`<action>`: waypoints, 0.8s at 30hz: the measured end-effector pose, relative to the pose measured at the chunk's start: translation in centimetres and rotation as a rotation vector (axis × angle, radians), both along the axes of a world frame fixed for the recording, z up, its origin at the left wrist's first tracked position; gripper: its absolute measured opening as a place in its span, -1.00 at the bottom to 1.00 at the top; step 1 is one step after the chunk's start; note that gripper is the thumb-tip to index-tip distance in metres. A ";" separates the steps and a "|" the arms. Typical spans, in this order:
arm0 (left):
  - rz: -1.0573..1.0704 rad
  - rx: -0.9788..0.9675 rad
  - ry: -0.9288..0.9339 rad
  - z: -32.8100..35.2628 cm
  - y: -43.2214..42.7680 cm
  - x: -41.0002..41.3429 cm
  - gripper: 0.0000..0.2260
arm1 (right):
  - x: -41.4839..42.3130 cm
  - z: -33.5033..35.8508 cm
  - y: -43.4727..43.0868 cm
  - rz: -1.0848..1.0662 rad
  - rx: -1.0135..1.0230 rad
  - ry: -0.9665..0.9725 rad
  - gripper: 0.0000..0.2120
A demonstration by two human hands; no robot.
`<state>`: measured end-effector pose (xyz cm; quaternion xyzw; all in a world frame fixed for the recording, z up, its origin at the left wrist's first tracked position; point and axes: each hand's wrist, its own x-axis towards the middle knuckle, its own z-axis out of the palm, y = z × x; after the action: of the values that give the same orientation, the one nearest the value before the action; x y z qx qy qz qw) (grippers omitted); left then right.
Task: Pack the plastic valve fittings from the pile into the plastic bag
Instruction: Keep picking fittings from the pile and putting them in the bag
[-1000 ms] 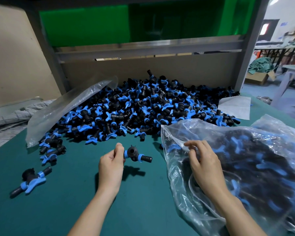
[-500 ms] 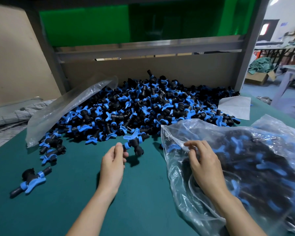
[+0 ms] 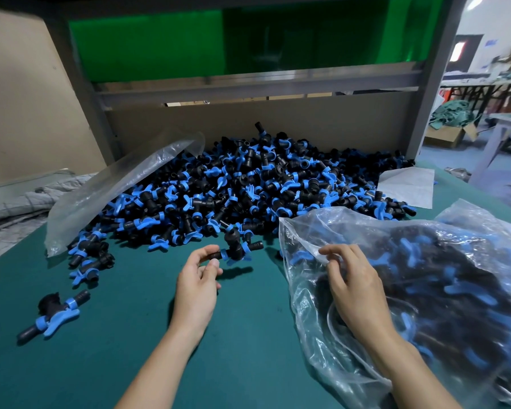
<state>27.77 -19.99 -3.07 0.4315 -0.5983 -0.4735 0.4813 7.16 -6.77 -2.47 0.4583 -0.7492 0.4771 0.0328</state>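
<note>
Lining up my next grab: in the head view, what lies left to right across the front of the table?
Stray valve fitting → left hand → pinched fitting → right hand, which pinches the plastic bag.

The near part of the green bench (image 3: 124,364) is bare, so a hand could slide across it from the left edge to the plastic bag (image 3: 443,290). That full bag takes up the whole right side, and the right hand (image 3: 354,290) pinches its rim. A strip of bare bench lies between the bag's mouth and the left hand (image 3: 195,286), which holds one valve fitting (image 3: 233,250) just in front of the pile (image 3: 248,190). The pile fills the back of the bench right up to the brown back board (image 3: 278,125). A flat clear bag (image 3: 109,193) lies on its left slope. One lone fitting (image 3: 53,315) lies near the left front, and a few strays (image 3: 86,258) lie just off the pile.
</note>
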 end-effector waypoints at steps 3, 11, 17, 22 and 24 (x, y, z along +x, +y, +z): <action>0.001 -0.005 -0.007 0.0 0.0 0.0 -0.76 | 0.0 0.1 -0.1 0.000 0.003 0.002 -0.84; -0.013 -0.026 -0.006 0.3 0.4 0.1 -0.76 | 0.0 0.1 0.1 0.012 -0.015 -0.011 -0.83; -0.073 -0.053 0.077 0.9 1.9 -0.8 -0.83 | 0.8 1.7 0.3 0.044 -0.193 -0.182 -0.75; -0.219 0.030 0.125 1.2 4.8 -3.6 -0.89 | 2.2 5.2 0.4 0.117 -0.297 -0.205 -0.75; -0.281 0.054 0.138 2.0 6.0 -5.1 -0.89 | 2.7 6.7 0.5 0.142 -0.338 -0.201 -0.74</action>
<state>22.71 -14.03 -1.11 0.3228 -0.6054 -0.5804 0.4387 9.81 -6.23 4.27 0.4481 -0.6236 0.6406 0.0005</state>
